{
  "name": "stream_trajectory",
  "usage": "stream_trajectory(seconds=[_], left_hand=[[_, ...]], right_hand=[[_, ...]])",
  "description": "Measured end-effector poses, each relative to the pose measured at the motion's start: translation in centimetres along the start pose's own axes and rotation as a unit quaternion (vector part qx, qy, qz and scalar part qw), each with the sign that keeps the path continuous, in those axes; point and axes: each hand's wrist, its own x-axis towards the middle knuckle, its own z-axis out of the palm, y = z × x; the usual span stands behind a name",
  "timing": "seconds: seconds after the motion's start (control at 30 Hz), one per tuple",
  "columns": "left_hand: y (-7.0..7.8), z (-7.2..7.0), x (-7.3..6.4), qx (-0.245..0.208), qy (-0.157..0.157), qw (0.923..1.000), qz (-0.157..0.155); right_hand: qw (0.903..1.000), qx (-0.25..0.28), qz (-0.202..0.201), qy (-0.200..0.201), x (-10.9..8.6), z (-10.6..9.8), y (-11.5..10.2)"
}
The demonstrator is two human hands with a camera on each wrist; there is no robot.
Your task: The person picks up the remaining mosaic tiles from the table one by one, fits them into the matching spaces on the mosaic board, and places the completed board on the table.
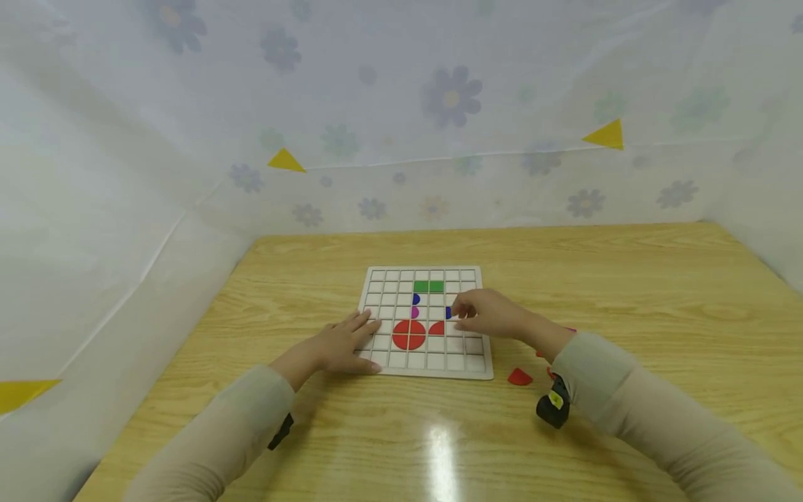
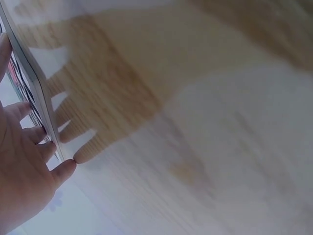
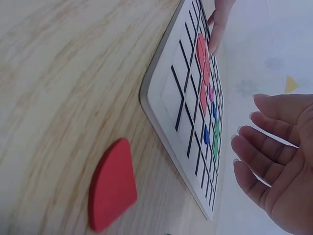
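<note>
A white grid board [image 1: 437, 362] lies flat on the table. On it sit a red circle [image 1: 408, 335] built of quarter pieces, a lone red quarter piece [image 1: 437, 328], a green bar [image 1: 429, 286], two small blue half-round pieces [image 1: 416, 299] and a magenta one [image 1: 415, 312]. My left hand [image 1: 341, 345] rests with spread, straight fingers on the board's left edge. Over the right side of the board is my right hand [image 1: 492, 314], fingertips close to a blue piece. Its fingers are loosely bent with nothing between them in the right wrist view.
A loose red quarter piece [image 3: 113, 186] lies on the wooden table right of the board. More red and magenta bits show partly behind the right forearm. White flowered sheeting [image 1: 401, 188] with yellow triangles encloses the back and sides of the table [image 1: 314, 279].
</note>
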Motion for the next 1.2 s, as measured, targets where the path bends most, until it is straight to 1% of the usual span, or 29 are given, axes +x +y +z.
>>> stream_trajectory(seconds=[0.1,0.23,0.6,0.87,1.07,1.2], left_hand=[[0.0,0.0,0.0,0.005,0.003,1.0,0.004],[0.0,0.1,0.0,0.002,0.008,1.0,0.002],[-0.1,0.2,-0.1,0.002,0.015,0.9999,0.002],[-0.1,0.2,-0.3,0.006,0.022,0.9997,0.006],[-0.3,0.4,-0.2,0.006,0.027,0.9996,0.009],[-0.5,0.5,-0.2,0.011,0.026,0.9996,0.005]], right_hand=[[1.0,0.007,0.004,0.003,-0.9,-0.4,0.0],[0.9999,0.012,0.006,0.004,-2.1,-1.0,0.3],[0.9999,0.012,0.006,0.011,-5.0,-2.2,1.1],[0.999,0.029,0.034,0.0,-6.8,-2.9,1.5],[0.9978,0.046,0.049,-0.002,-7.9,-3.1,2.5],[0.9967,0.053,0.061,-0.001,-8.5,-3.2,3.4]])
